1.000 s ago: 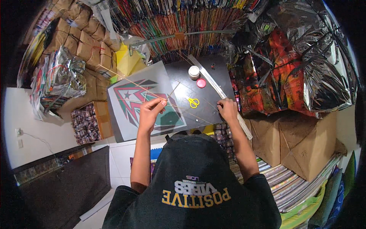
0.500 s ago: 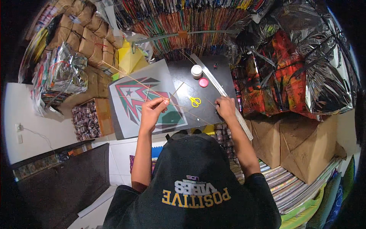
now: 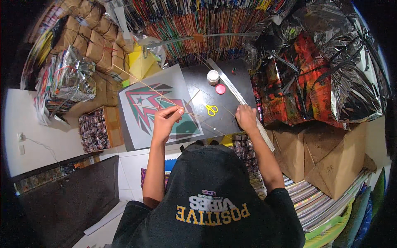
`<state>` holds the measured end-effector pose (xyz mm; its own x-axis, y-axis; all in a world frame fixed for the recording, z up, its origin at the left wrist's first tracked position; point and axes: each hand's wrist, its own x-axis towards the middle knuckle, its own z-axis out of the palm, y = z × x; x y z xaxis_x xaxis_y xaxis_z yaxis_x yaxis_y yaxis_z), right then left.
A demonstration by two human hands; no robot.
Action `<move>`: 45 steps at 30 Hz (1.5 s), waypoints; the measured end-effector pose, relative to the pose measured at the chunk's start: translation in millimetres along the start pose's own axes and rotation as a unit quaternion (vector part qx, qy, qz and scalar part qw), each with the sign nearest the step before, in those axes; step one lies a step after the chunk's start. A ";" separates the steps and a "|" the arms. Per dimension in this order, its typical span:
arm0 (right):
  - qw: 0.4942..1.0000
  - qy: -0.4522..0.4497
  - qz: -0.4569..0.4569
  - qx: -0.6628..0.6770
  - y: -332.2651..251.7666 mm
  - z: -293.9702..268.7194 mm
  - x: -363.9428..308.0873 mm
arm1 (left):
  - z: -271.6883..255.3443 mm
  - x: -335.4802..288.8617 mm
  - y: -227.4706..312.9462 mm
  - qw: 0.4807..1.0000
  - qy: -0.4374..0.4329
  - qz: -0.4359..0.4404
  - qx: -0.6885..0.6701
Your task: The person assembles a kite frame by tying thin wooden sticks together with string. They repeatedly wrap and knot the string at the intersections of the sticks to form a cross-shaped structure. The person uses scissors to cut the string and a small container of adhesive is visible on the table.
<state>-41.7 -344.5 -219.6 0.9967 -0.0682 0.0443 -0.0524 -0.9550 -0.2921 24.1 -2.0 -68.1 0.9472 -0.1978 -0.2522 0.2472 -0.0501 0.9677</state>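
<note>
My left hand (image 3: 166, 120) pinches thin wooden sticks (image 3: 144, 84) where they cross. They stretch over a pale sheet (image 3: 142, 138) bearing a red, black and green angular design with a star. To the right, my right hand (image 3: 247, 118) is closed beside a long pale strip (image 3: 231, 84), partly covering it. Something thin, perhaps thread, runs toward its fingers, but what they grip is hard to make out. Between the hands lie yellow-handled scissors (image 3: 211, 110). Farther back are an uncapped white jar (image 3: 213, 77) and a round pink-red lid (image 3: 220, 89).
All this lies on a dark table (image 3: 198, 68), with a tiny dark bottle (image 3: 234, 71) near its far right. Dense colourful bundles (image 3: 182, 31) line the back. Paper-wrapped packs (image 3: 99, 47) stack at left; shiny wrapped bundles (image 3: 310, 78) and brown cartons (image 3: 331, 159) crowd the right.
My right hand has shifted slightly to the right. My left hand keeps its pinch on the sticks, whose far end has moved very slightly.
</note>
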 end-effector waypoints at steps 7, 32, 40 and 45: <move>0.980 0.126 -0.043 0.146 -0.3 -12.6 15.4 | 4.0 -1.6 2.9 1.000 -0.013 0.008 0.005; 0.833 -0.058 -0.062 0.547 -100.9 -155.7 54.1 | 83.3 29.5 41.5 0.964 -0.262 -0.002 -0.034; 0.908 -0.023 -0.027 0.418 -66.1 -188.6 44.1 | 48.7 33.1 52.1 0.983 -0.173 0.028 -0.054; 0.884 0.009 0.037 0.466 -45.3 -189.6 32.7 | 23.9 36.3 49.5 0.986 -0.146 0.057 -0.064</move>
<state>-18.6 -358.2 -23.7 0.9910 -0.1335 0.0043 -0.0356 -0.2948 -0.9549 65.9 -35.2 -29.3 0.8759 -0.4691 -0.1129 0.1843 0.1089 0.9768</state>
